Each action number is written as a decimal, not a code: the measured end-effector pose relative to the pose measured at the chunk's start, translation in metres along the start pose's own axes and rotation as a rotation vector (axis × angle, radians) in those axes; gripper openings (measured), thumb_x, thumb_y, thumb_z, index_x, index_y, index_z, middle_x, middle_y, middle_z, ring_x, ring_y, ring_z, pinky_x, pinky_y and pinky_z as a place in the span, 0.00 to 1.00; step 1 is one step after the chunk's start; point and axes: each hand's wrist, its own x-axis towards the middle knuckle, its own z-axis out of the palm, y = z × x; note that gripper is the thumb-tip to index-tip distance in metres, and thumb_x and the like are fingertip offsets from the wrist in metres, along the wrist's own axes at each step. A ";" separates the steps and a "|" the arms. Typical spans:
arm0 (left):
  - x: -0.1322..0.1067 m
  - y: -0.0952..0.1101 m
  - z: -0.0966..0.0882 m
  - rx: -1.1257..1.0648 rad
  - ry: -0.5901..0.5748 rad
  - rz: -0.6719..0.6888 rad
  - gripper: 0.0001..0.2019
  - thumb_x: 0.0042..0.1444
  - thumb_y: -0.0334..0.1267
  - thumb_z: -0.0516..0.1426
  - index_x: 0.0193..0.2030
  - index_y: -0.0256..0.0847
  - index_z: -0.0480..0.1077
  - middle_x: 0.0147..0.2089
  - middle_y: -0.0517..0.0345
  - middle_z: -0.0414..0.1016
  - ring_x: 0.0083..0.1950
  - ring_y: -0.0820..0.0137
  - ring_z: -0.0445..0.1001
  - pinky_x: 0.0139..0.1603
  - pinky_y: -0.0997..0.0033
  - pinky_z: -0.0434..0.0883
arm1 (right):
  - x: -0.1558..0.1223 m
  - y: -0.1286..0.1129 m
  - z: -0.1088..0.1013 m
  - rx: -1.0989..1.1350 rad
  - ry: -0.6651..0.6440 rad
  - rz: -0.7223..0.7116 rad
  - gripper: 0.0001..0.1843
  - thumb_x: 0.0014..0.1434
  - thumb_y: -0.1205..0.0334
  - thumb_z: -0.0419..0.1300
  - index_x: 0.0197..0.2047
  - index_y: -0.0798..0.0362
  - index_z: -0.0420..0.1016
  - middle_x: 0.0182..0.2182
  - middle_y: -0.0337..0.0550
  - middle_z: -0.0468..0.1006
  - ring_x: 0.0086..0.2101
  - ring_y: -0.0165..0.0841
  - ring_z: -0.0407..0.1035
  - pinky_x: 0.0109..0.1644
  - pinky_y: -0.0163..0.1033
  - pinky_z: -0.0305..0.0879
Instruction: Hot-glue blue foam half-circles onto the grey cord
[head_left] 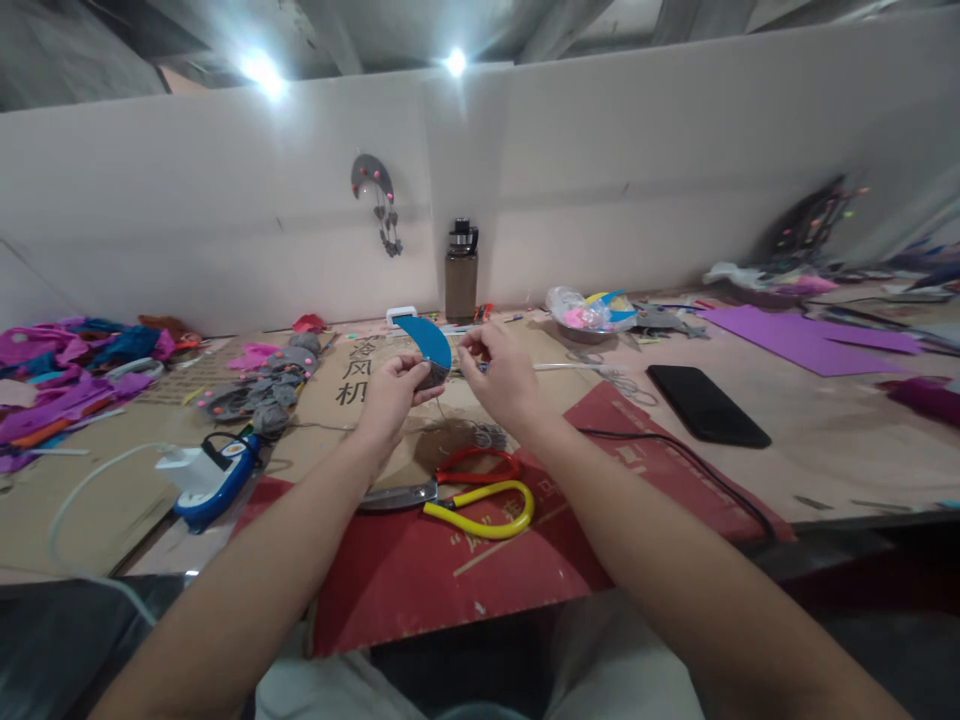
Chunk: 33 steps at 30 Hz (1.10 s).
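Observation:
My left hand [394, 395] pinches a blue crescent-shaped piece [429, 340], its lower end wrapped in grey yarn. Just to the right, my right hand [506, 375] is raised with its fingers curled in; whatever thin thing is between them is too small to see. Grey yarn [322, 426] runs over the cardboard toward the hands from the left, and a loose coil of it [490, 436] lies below them. Scissors [433, 492] with one red and one yellow handle rest on the red board [390, 590] between my forearms.
A blue power strip [217, 490] with a white plug and fabric scraps [82, 370] are on the left. Behind the hands stands a brown bottle [461, 285]. To the right lie a black phone [709, 405], a bowl [589, 330] of scraps and purple sheets [795, 340].

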 end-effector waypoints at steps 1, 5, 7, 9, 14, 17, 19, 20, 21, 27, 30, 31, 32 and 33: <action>0.000 -0.001 0.000 0.005 -0.011 -0.005 0.07 0.45 0.32 0.62 0.31 0.34 0.68 0.33 0.54 0.74 0.32 0.71 0.75 0.34 0.66 0.76 | -0.001 -0.001 0.001 -0.032 -0.034 -0.038 0.06 0.56 0.66 0.51 0.35 0.53 0.68 0.34 0.46 0.70 0.36 0.34 0.63 0.40 0.40 0.57; -0.001 -0.004 0.001 0.017 -0.059 -0.006 0.10 0.42 0.34 0.64 0.31 0.34 0.68 0.32 0.54 0.74 0.32 0.71 0.75 0.35 0.65 0.76 | -0.006 -0.003 0.005 -0.213 -0.097 -0.120 0.06 0.57 0.64 0.53 0.37 0.52 0.70 0.37 0.47 0.72 0.41 0.39 0.63 0.45 0.45 0.53; -0.003 -0.005 0.002 0.039 -0.066 0.004 0.11 0.42 0.35 0.64 0.31 0.34 0.68 0.31 0.55 0.74 0.31 0.72 0.74 0.36 0.64 0.76 | -0.006 -0.003 0.006 -0.275 -0.099 -0.141 0.07 0.58 0.63 0.53 0.38 0.52 0.70 0.38 0.47 0.73 0.42 0.40 0.62 0.46 0.46 0.51; -0.004 -0.005 0.003 0.062 -0.081 0.020 0.11 0.42 0.36 0.64 0.31 0.34 0.69 0.30 0.56 0.73 0.30 0.73 0.74 0.36 0.64 0.76 | -0.006 -0.003 0.006 -0.307 -0.110 -0.173 0.07 0.59 0.63 0.52 0.37 0.52 0.70 0.37 0.47 0.73 0.42 0.40 0.62 0.46 0.46 0.50; -0.007 -0.005 0.005 0.105 -0.103 0.034 0.12 0.43 0.39 0.64 0.32 0.34 0.69 0.31 0.55 0.74 0.30 0.72 0.74 0.35 0.64 0.75 | -0.005 -0.004 0.009 -0.342 -0.139 -0.192 0.08 0.59 0.64 0.50 0.33 0.53 0.70 0.36 0.48 0.73 0.41 0.40 0.61 0.44 0.46 0.49; -0.008 -0.006 0.006 0.120 -0.113 0.032 0.12 0.44 0.39 0.63 0.33 0.34 0.69 0.32 0.54 0.74 0.30 0.72 0.74 0.36 0.65 0.75 | -0.004 -0.004 0.010 -0.362 -0.114 -0.164 0.06 0.57 0.65 0.51 0.32 0.53 0.68 0.35 0.48 0.72 0.40 0.40 0.62 0.44 0.46 0.49; -0.008 -0.006 0.006 0.116 -0.111 0.037 0.12 0.44 0.38 0.63 0.33 0.34 0.69 0.32 0.54 0.74 0.30 0.72 0.74 0.36 0.65 0.75 | -0.003 -0.002 0.009 -0.354 -0.074 -0.129 0.04 0.55 0.66 0.52 0.31 0.53 0.68 0.34 0.48 0.72 0.40 0.40 0.62 0.44 0.46 0.49; -0.007 -0.006 0.005 0.112 -0.102 0.035 0.12 0.44 0.38 0.63 0.32 0.34 0.69 0.32 0.53 0.74 0.31 0.72 0.74 0.36 0.64 0.76 | -0.002 -0.001 0.008 -0.336 -0.047 -0.100 0.03 0.54 0.67 0.52 0.31 0.53 0.67 0.34 0.48 0.71 0.39 0.39 0.62 0.44 0.45 0.50; -0.006 -0.006 0.005 0.103 -0.091 0.028 0.11 0.44 0.37 0.63 0.32 0.33 0.69 0.33 0.53 0.74 0.31 0.71 0.74 0.36 0.64 0.76 | -0.001 0.001 0.007 -0.301 -0.018 -0.063 0.03 0.54 0.67 0.52 0.31 0.53 0.67 0.33 0.47 0.71 0.38 0.38 0.62 0.44 0.44 0.51; 0.002 -0.002 -0.002 0.029 -0.022 -0.017 0.06 0.47 0.30 0.60 0.32 0.33 0.67 0.33 0.53 0.74 0.32 0.71 0.75 0.36 0.63 0.76 | 0.002 0.005 0.003 0.113 0.001 0.090 0.05 0.56 0.64 0.50 0.32 0.54 0.65 0.29 0.43 0.69 0.32 0.31 0.61 0.36 0.37 0.56; 0.006 -0.001 -0.006 0.029 -0.006 -0.004 0.05 0.47 0.30 0.59 0.32 0.33 0.67 0.32 0.53 0.73 0.32 0.71 0.74 0.33 0.66 0.76 | -0.001 -0.001 0.004 0.201 -0.104 0.045 0.06 0.56 0.65 0.50 0.33 0.54 0.67 0.29 0.41 0.69 0.31 0.30 0.61 0.36 0.35 0.56; 0.007 -0.002 -0.008 0.031 0.000 0.004 0.05 0.47 0.30 0.59 0.32 0.33 0.67 0.31 0.54 0.73 0.32 0.72 0.74 0.33 0.67 0.76 | -0.003 -0.003 0.005 0.224 -0.151 0.026 0.07 0.56 0.65 0.49 0.34 0.54 0.68 0.29 0.41 0.69 0.31 0.30 0.62 0.36 0.35 0.56; 0.008 -0.002 -0.009 0.035 0.007 0.012 0.05 0.47 0.30 0.59 0.32 0.33 0.67 0.31 0.55 0.73 0.31 0.72 0.74 0.32 0.68 0.76 | -0.005 -0.005 0.007 0.250 -0.204 0.009 0.08 0.57 0.66 0.49 0.34 0.54 0.69 0.29 0.41 0.70 0.31 0.29 0.62 0.37 0.35 0.57; 0.009 -0.002 -0.010 0.041 0.012 0.019 0.06 0.47 0.30 0.59 0.32 0.33 0.67 0.30 0.55 0.72 0.31 0.73 0.74 0.32 0.68 0.76 | -0.006 -0.007 0.009 0.281 -0.260 -0.003 0.10 0.57 0.67 0.48 0.34 0.54 0.69 0.28 0.40 0.70 0.30 0.29 0.62 0.37 0.35 0.57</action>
